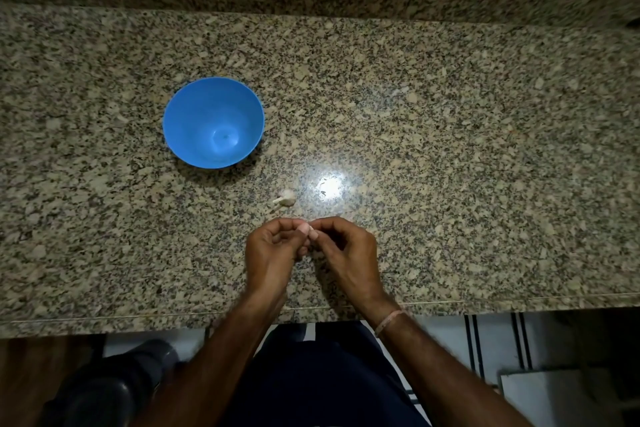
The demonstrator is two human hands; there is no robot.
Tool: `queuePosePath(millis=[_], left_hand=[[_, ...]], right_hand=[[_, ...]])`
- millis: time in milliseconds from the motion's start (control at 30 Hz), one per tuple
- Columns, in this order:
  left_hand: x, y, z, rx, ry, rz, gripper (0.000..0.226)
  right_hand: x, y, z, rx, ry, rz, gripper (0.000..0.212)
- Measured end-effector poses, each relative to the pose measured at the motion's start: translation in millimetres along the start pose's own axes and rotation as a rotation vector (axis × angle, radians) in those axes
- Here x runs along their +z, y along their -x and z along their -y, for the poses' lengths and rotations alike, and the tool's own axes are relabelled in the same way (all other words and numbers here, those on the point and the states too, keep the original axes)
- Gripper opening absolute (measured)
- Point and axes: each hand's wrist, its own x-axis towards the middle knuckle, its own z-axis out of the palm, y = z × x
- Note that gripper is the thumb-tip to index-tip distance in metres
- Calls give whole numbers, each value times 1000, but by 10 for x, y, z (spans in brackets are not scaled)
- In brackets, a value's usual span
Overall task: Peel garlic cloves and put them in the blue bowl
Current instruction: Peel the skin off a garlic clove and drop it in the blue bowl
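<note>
Peeling step in hand: left hand [273,248] and right hand [346,251] both pinch one clove [304,227] at the fingertips; spare garlic [287,198] lies just beyond the grip, the bowl [187,107] farther beyond-left, apparently empty; skin removal must precede transfer.

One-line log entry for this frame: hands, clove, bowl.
step: peeling | left hand: pinches garlic clove | right hand: pinches same clove | blue bowl: empty | garlic piece: on counter
</note>
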Motion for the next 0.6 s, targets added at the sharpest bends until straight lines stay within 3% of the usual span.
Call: queuePosePath(millis=[367,467,600], left_hand=[[-18,-28,-21,5,-124,35,7],[-10,-30,-20,38,-194,26,9],[70,27,-17,195,-462,-29,14]], right_hand=[[-77,-50,-9,91,-58,61,10],[-65,-55,26,176,-166,72,10],[-11,-30,83,325,-414,66,14]])
